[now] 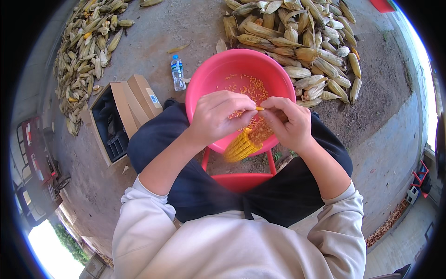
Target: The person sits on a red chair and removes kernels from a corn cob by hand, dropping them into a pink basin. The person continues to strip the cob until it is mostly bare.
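Note:
My left hand (221, 113) pinches a single yellow corn kernel (260, 108) between thumb and fingertips. The tips of my right hand (294, 122) come close to the same kernel; whether they touch it is unclear. A partly shelled corn cob (243, 144) slants under my right hand, held against its palm and lower fingers, which are mostly hidden. Yellow rows cover its lower left end, while the upper part is bare reddish-brown. Beneath both hands stands a pink plastic basin (195, 83), with loose kernels (256, 87) scattered over its bottom.
Behind the basin is a heap of corn in husks (313, 59); a husk pile (83, 62) lies far left. A water bottle (177, 73) stands left of the basin. An opened cardboard box (111, 122) sits beside my left knee. Between my legs is a red seat (242, 181).

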`<action>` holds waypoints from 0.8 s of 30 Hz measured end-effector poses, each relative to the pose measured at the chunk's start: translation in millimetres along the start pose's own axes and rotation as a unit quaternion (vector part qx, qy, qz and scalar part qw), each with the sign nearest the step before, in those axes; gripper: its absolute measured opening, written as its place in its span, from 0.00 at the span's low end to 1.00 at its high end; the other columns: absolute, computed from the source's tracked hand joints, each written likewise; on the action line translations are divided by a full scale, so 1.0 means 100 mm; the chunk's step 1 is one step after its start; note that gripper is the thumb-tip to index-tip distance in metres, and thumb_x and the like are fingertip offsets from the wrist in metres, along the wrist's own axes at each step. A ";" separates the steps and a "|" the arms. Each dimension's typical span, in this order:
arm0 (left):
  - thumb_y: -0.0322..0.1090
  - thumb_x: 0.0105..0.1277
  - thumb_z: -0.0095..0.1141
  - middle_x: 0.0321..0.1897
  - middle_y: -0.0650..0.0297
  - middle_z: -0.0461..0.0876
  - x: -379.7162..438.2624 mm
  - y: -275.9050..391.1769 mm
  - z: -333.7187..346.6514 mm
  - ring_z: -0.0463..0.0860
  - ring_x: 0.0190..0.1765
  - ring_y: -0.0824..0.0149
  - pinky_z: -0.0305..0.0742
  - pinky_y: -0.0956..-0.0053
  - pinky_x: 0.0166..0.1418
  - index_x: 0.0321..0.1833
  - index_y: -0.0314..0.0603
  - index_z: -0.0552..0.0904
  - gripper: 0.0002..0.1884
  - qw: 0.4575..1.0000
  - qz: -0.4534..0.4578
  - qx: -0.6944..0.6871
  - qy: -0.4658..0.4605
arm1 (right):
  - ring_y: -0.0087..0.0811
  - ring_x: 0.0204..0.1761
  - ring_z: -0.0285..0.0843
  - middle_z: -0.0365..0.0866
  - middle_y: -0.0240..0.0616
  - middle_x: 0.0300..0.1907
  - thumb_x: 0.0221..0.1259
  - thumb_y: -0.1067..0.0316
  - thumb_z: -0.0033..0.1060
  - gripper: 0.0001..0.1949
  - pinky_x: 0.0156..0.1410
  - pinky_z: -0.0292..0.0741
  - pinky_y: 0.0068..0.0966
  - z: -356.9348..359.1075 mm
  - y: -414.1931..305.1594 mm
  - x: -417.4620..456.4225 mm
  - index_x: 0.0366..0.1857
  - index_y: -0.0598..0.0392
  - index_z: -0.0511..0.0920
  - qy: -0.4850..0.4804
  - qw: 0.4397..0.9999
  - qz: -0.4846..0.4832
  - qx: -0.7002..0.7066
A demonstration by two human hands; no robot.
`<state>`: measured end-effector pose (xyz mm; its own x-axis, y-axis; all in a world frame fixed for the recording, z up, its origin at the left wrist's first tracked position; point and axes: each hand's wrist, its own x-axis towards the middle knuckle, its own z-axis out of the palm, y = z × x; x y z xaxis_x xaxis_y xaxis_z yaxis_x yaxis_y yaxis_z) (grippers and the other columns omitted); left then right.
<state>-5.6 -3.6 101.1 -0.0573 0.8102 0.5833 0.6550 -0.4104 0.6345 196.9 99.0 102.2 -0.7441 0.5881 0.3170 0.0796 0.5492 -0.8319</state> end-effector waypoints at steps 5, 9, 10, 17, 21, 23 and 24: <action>0.24 0.60 0.79 0.37 0.60 0.94 -0.04 -0.02 0.02 0.95 0.41 0.60 0.90 0.69 0.46 0.41 0.40 0.88 0.10 1.000 -0.021 -0.016 -0.012 | 0.31 0.34 0.93 0.92 0.38 0.38 0.69 0.75 0.78 0.10 0.40 0.86 0.25 0.02 0.01 -0.02 0.50 0.56 0.86 0.008 0.999 0.013 0.041; 0.31 0.66 0.78 0.36 0.61 0.93 0.00 -0.13 -0.04 0.93 0.37 0.63 0.88 0.69 0.45 0.42 0.41 0.88 0.08 0.998 -0.047 0.029 -0.023 | 0.31 0.34 0.93 0.91 0.38 0.38 0.69 0.75 0.77 0.10 0.40 0.86 0.25 0.00 0.03 -0.04 0.50 0.56 0.86 0.002 0.997 0.045 0.063; 0.32 0.68 0.77 0.36 0.61 0.93 0.03 -0.26 -0.14 0.92 0.37 0.63 0.87 0.69 0.45 0.43 0.41 0.89 0.08 0.995 -0.057 0.081 -0.024 | 0.31 0.34 0.93 0.92 0.38 0.39 0.69 0.75 0.77 0.10 0.40 0.86 0.26 -0.01 0.03 -0.04 0.50 0.56 0.86 0.004 0.998 0.035 0.056; 0.32 0.74 0.71 0.43 0.60 0.94 -0.01 -1.10 -0.76 0.92 0.39 0.67 0.86 0.71 0.48 0.53 0.39 0.90 0.09 0.904 -0.235 0.336 0.119 | 0.21 0.31 0.91 0.93 0.35 0.38 0.69 0.77 0.78 0.10 0.39 0.84 0.19 -0.01 0.04 -0.01 0.50 0.59 0.85 0.011 0.999 -0.053 -0.002; 0.26 0.71 0.69 0.44 0.57 0.94 0.06 -0.70 -0.42 0.94 0.43 0.62 0.87 0.70 0.52 0.51 0.39 0.90 0.08 0.971 -0.178 0.133 0.087 | 0.23 0.31 0.91 0.92 0.36 0.39 0.69 0.76 0.79 0.11 0.39 0.85 0.21 0.00 0.11 -0.01 0.50 0.58 0.86 0.013 0.999 -0.046 -0.016; 0.23 0.65 0.74 0.43 0.58 0.94 0.06 -0.39 -0.26 0.94 0.45 0.58 0.88 0.67 0.52 0.48 0.41 0.91 0.10 0.990 -0.052 0.129 0.032 | 0.25 0.31 0.92 0.92 0.36 0.38 0.69 0.76 0.79 0.11 0.39 0.85 0.22 0.00 0.12 0.00 0.50 0.57 0.85 0.015 0.999 -0.040 -0.027; 0.23 0.63 0.75 0.43 0.59 0.94 0.02 -0.32 -0.21 0.94 0.44 0.59 0.88 0.67 0.52 0.46 0.42 0.91 0.11 0.995 -0.027 0.098 0.022 | 0.25 0.31 0.92 0.92 0.36 0.38 0.69 0.76 0.78 0.11 0.39 0.85 0.23 0.02 0.12 0.00 0.50 0.57 0.85 0.014 0.999 -0.038 -0.028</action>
<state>-42.6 2.9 92.4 -0.1259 0.8079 0.5758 0.7844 -0.2742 0.5563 197.1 104.4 91.3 -0.7311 0.5588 0.3915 0.0612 0.6252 -0.7780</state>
